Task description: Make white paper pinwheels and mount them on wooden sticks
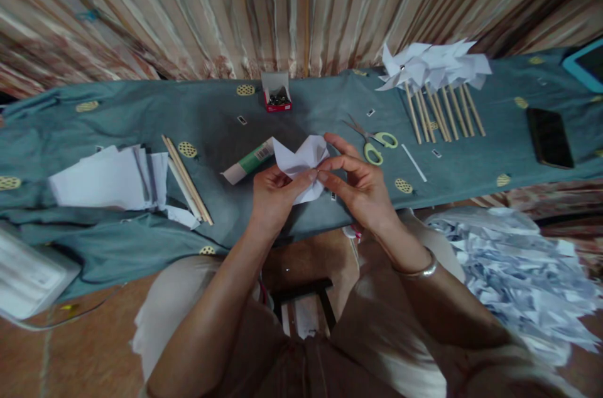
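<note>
A white folded paper pinwheel point(298, 161) is held above the table's front edge, between both hands. My left hand point(277, 194) grips its lower left side, thumb pressed near the centre. My right hand point(360, 181) pinches at the pinwheel's centre with thumb and finger; something tiny there is too small to make out. Just left of the paper lies a green and white tube point(252, 161). Behind it stands an open red box point(277, 104) with small dark metal pieces inside. Scissors with pale green handles point(373, 140) lie right of my right hand.
Paper sheets point(106, 178) and wooden sticks point(188, 181) lie at the left on the green cloth point(207, 122). Finished pinwheels point(436, 65) on sticks lie back right, with a white strip point(414, 163) and a phone point(550, 137) nearby. A paper heap point(522, 272) is at lower right.
</note>
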Demonstrator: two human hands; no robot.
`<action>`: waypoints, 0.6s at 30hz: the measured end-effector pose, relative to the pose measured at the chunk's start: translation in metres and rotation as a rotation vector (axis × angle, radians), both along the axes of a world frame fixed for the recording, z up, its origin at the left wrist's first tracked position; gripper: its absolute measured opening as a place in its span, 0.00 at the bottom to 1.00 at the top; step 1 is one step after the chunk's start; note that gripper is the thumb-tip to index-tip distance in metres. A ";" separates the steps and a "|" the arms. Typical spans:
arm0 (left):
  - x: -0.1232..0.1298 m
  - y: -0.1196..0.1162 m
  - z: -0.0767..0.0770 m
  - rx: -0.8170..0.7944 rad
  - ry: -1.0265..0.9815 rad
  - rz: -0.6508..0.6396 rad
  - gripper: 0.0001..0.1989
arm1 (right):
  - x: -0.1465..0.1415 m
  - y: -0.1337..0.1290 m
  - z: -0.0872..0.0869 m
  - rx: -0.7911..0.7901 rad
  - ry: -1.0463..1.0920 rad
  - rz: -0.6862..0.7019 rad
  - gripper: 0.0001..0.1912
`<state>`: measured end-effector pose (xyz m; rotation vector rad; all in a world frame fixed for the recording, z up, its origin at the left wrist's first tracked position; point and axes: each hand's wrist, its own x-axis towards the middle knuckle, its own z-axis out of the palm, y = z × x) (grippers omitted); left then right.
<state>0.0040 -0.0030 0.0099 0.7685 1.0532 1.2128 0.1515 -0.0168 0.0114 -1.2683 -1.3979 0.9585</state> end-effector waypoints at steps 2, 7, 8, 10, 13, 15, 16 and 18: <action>0.000 0.000 0.000 0.004 -0.001 -0.008 0.16 | 0.000 0.000 0.000 -0.015 0.012 0.004 0.03; 0.000 0.000 0.000 0.006 -0.005 -0.007 0.16 | 0.001 0.001 -0.003 -0.056 0.064 0.006 0.03; 0.000 0.001 0.000 0.005 -0.007 -0.004 0.16 | 0.001 0.001 -0.003 -0.061 0.073 0.007 0.03; 0.000 0.001 0.000 0.002 0.002 0.004 0.16 | 0.001 0.001 -0.003 -0.066 0.079 0.005 0.03; 0.000 0.001 0.000 -0.007 0.022 0.007 0.18 | 0.000 0.001 -0.004 -0.062 0.076 -0.009 0.03; 0.000 0.001 0.000 -0.013 0.019 0.006 0.18 | 0.000 0.002 -0.005 -0.053 0.081 -0.030 0.05; 0.000 0.001 0.000 -0.015 0.015 0.005 0.18 | -0.001 0.002 -0.006 -0.043 0.083 -0.045 0.06; -0.001 0.001 0.001 -0.017 0.006 0.007 0.18 | -0.001 0.002 -0.008 -0.015 0.079 -0.079 0.08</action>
